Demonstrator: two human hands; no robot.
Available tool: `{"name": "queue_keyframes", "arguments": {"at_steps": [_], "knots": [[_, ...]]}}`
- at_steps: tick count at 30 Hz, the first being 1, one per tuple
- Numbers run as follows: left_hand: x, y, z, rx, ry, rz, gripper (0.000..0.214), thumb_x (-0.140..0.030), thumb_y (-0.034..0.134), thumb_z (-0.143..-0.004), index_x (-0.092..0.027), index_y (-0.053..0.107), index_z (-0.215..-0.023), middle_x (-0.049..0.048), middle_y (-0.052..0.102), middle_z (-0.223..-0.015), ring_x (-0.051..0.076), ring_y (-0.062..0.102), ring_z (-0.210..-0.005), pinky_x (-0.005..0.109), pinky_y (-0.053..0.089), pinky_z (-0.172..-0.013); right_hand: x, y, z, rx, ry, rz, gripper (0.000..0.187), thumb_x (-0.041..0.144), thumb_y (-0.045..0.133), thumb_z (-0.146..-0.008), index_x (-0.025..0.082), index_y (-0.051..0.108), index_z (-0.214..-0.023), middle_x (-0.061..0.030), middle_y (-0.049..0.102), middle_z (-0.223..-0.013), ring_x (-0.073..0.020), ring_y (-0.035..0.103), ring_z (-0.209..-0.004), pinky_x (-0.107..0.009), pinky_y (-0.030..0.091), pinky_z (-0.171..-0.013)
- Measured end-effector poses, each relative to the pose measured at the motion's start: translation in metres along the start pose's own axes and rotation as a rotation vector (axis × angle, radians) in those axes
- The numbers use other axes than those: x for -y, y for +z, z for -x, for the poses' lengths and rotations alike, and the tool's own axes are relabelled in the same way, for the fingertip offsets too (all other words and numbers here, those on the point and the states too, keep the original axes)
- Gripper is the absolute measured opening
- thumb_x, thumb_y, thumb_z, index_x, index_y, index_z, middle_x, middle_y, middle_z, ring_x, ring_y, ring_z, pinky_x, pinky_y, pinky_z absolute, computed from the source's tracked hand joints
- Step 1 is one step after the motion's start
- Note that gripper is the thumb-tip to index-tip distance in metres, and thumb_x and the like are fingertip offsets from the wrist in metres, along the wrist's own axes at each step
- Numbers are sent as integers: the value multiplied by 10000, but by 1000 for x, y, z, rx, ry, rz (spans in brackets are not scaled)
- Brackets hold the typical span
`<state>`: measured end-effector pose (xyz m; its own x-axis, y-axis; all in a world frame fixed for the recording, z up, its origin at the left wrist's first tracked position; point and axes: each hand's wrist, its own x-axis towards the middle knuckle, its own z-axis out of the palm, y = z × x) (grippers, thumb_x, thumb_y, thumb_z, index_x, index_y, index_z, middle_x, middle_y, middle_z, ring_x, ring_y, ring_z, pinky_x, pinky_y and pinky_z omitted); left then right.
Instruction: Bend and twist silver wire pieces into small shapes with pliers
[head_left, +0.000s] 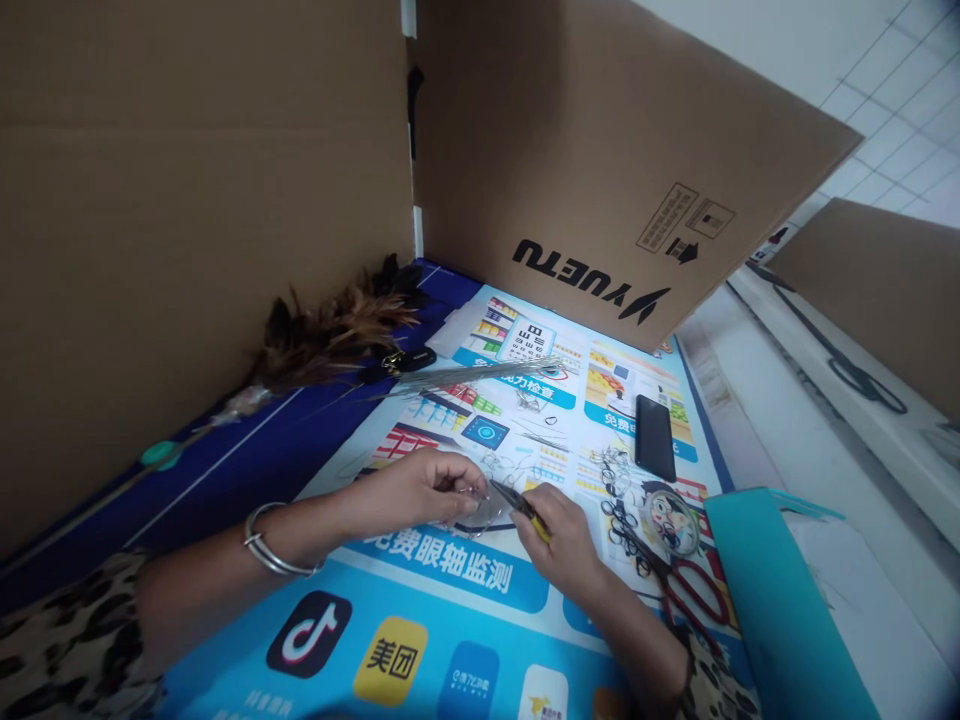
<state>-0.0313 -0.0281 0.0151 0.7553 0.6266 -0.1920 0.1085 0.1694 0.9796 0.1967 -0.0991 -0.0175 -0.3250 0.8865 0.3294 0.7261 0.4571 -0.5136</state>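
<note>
My left hand [420,488] is closed in a pinch on a small clear piece with thin wire [474,497], just above a colourful printed mat [450,610]. A silver bangle [270,545] circles that wrist. My right hand [562,535] grips small pliers with yellow handles [519,503], whose tip meets the piece held by my left hand. Both hands work close together at the mat's middle.
A bundle of thin metal wires [480,375] lies beyond my hands. A feather duster [330,335] rests at the left by the cardboard wall [187,230]. A black phone [654,436], small black rings [622,510], red-handled scissors [694,590] and a teal folder [780,610] lie to the right.
</note>
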Motion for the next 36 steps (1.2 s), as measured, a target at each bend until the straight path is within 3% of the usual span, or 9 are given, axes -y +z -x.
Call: {"name": "queue_keyframes", "arguments": {"at_steps": [6,16,36], "knots": [[-4,1,3,-6,-26,37,216,-306,639,-737,-146,576,-867,-31,529,-689,94,496,-570,213,414,-558,1,2,1,-2,13,-14,154,303,462,-879,192,543,-949,-55,576,-815,-164,538,-765,-264,431,-651],[-7,3,8,24,55,27,197,-282,629,-758,-152,546,-881,-44,493,-693,85,492,-573,212,419,-561,5,3,6,2,15,-58,146,306,457,-879,197,540,-928,-48,568,-810,-159,535,-750,-260,427,-640],[2,5,6,5,132,15,143,-221,610,-778,-161,501,-849,-61,488,-642,75,480,-551,188,394,-529,5,4,6,21,3,-55,141,299,455,-880,194,544,-915,-42,566,-795,-155,528,-741,-263,423,-642]]}}
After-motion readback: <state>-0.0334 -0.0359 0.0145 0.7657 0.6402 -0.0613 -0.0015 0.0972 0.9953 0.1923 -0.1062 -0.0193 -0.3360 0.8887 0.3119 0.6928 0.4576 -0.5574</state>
